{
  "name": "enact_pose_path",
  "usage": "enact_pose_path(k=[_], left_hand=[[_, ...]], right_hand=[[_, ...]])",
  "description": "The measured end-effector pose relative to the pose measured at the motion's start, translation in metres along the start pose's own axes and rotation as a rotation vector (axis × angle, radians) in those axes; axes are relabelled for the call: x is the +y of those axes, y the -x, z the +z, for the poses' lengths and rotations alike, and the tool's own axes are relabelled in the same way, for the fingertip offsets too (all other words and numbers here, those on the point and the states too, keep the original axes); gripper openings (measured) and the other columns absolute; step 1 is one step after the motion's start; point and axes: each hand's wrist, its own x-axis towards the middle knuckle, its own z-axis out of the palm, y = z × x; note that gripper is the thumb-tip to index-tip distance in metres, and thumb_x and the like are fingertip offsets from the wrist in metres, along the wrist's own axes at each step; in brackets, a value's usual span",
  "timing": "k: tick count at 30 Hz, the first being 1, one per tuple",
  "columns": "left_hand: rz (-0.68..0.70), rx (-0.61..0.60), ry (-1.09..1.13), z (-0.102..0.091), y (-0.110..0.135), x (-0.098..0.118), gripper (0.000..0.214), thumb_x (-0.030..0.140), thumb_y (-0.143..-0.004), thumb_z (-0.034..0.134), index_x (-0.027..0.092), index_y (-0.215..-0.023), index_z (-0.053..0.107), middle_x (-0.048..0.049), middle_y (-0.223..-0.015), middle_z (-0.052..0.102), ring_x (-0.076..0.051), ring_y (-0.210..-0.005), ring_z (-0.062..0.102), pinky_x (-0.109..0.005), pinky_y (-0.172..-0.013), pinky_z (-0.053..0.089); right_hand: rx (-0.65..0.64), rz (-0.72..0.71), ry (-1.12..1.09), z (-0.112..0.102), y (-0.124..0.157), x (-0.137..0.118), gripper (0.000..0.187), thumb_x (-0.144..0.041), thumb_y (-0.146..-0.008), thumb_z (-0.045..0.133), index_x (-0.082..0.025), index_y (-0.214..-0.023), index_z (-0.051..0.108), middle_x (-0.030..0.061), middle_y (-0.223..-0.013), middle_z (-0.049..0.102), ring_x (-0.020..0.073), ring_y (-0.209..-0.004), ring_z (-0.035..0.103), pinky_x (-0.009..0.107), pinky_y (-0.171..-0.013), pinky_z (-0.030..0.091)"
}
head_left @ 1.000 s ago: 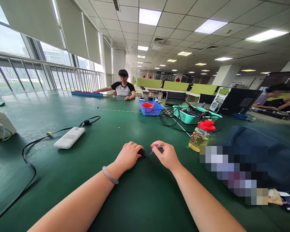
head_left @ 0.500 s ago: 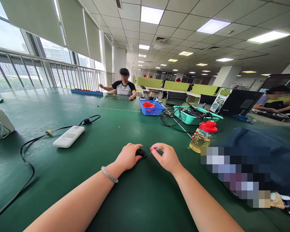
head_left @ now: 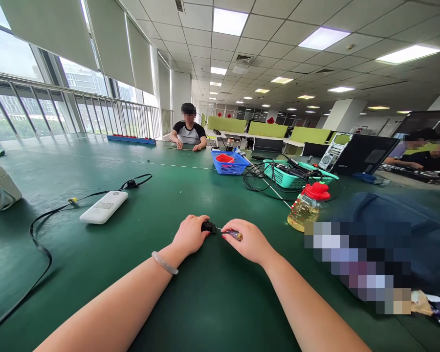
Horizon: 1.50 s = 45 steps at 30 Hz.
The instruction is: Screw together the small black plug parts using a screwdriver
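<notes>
My left hand (head_left: pixel 189 235), with a pale bangle at its wrist, is closed around a small black object (head_left: pixel 209 226) on the green tabletop. The fingers cover part of that object, and its kind does not show. Between the thumb and fingers of my right hand (head_left: pixel 252 240) is a small screwdriver (head_left: pixel 235 234) with a purplish handle. Its thin metal shaft points left at the black object and reaches its right edge. Whether the tip sits inside it or only touches it, I cannot tell.
A white power bank (head_left: pixel 104 208) and a black cable (head_left: pixel 51 254) lie to the left. Rightward are a red-lidded bottle (head_left: pixel 305 210), a blue basket (head_left: pixel 230 166), a green basket (head_left: pixel 288 181) with cables, and a dark bag (head_left: pixel 399 234). Across the table sits a person (head_left: pixel 188 131).
The black object has shifted slightly left with my left hand. My right hand has turned the screwdriver, so its handle end now tips lower and toward me. The person opposite has drawn one arm in.
</notes>
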Motion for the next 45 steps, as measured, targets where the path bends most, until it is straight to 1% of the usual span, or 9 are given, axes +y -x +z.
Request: enact_pose_path(k=[6,12,15,21,27,31,35,38,45], left_hand=[[-0.014,-0.007,-0.002,0.001,-0.001,-0.001,0.04,0.027,-0.083,0.06,0.022,-0.123,0.06,-0.0085,-0.115,0.067,-0.026,-0.119,0.053,-0.037,-0.102,0.041],[-0.025,0.0,0.023,0.0,-0.001,-0.001,0.034,0.029,-0.082,0.062,0.024,-0.116,0.063,-0.0084,-0.109,0.068,-0.027,-0.114,0.055,-0.038,-0.098,0.044],[-0.022,-0.002,0.032,-0.001,-0.001,-0.002,0.032,0.029,-0.082,0.063,0.025,-0.114,0.064,-0.0079,-0.108,0.068,-0.027,-0.113,0.055,-0.037,-0.096,0.044],[-0.021,-0.004,0.046,-0.001,0.0,-0.003,0.03,0.029,-0.082,0.063,0.026,-0.111,0.065,-0.0063,-0.107,0.069,-0.026,-0.114,0.055,-0.036,-0.096,0.044],[-0.023,-0.009,0.051,-0.001,0.0,-0.003,0.03,0.028,-0.081,0.062,0.026,-0.111,0.065,-0.0066,-0.107,0.069,-0.027,-0.113,0.055,-0.036,-0.094,0.044],[-0.018,-0.001,0.048,0.0,-0.001,-0.004,0.03,0.027,-0.081,0.062,0.026,-0.111,0.065,-0.0061,-0.106,0.069,-0.026,-0.111,0.055,-0.037,-0.094,0.045],[-0.021,-0.008,0.048,0.0,-0.002,-0.004,0.031,0.025,-0.08,0.062,0.025,-0.111,0.065,-0.0058,-0.105,0.07,-0.027,-0.11,0.055,-0.038,-0.094,0.045],[-0.02,-0.008,0.051,-0.001,-0.002,-0.004,0.03,0.025,-0.079,0.061,0.025,-0.109,0.066,-0.0055,-0.104,0.07,-0.026,-0.111,0.055,-0.037,-0.094,0.045],[-0.025,-0.019,0.056,-0.001,-0.003,-0.004,0.031,0.026,-0.08,0.062,0.025,-0.111,0.064,-0.0053,-0.106,0.069,-0.026,-0.111,0.056,-0.037,-0.095,0.045]], right_hand=[[0.006,-0.009,-0.043,0.004,0.0,0.005,0.016,-0.017,-0.082,0.06,-0.026,-0.09,0.071,0.0028,-0.1,0.071,0.0189,-0.091,0.066,0.034,-0.084,0.052],[0.21,0.002,-0.14,0.001,0.002,0.001,0.012,-0.023,-0.084,0.06,-0.023,-0.09,0.07,0.0047,-0.095,0.073,0.0204,-0.088,0.068,0.035,-0.081,0.055],[0.256,0.017,-0.212,-0.002,0.003,-0.003,0.012,-0.026,-0.084,0.06,-0.023,-0.089,0.07,0.0048,-0.092,0.074,0.0198,-0.083,0.069,0.032,-0.074,0.056],[0.172,-0.076,-0.21,0.0,0.004,-0.004,0.01,-0.021,-0.082,0.062,-0.023,-0.088,0.07,0.004,-0.093,0.073,0.0193,-0.086,0.069,0.032,-0.079,0.056],[0.141,-0.137,-0.144,0.004,0.005,-0.006,0.012,-0.016,-0.082,0.062,-0.023,-0.088,0.069,0.0029,-0.095,0.073,0.018,-0.086,0.068,0.033,-0.082,0.055],[0.123,-0.239,-0.009,0.005,0.005,-0.013,0.012,-0.015,-0.082,0.062,-0.023,-0.088,0.067,0.004,-0.093,0.073,0.0199,-0.086,0.067,0.035,-0.08,0.053],[0.065,-0.394,0.148,0.009,0.004,-0.024,0.012,-0.013,-0.084,0.058,-0.022,-0.085,0.066,0.0051,-0.088,0.072,0.0208,-0.082,0.065,0.036,-0.078,0.051],[0.027,-0.459,0.214,0.011,0.003,-0.027,0.014,-0.012,-0.085,0.056,-0.022,-0.083,0.065,0.005,-0.085,0.071,0.0206,-0.081,0.064,0.036,-0.078,0.05],[0.084,-0.418,0.125,0.006,0.004,-0.016,0.011,-0.015,-0.085,0.057,-0.022,-0.088,0.064,0.0053,-0.091,0.073,0.0217,-0.086,0.066,0.038,-0.082,0.052]])
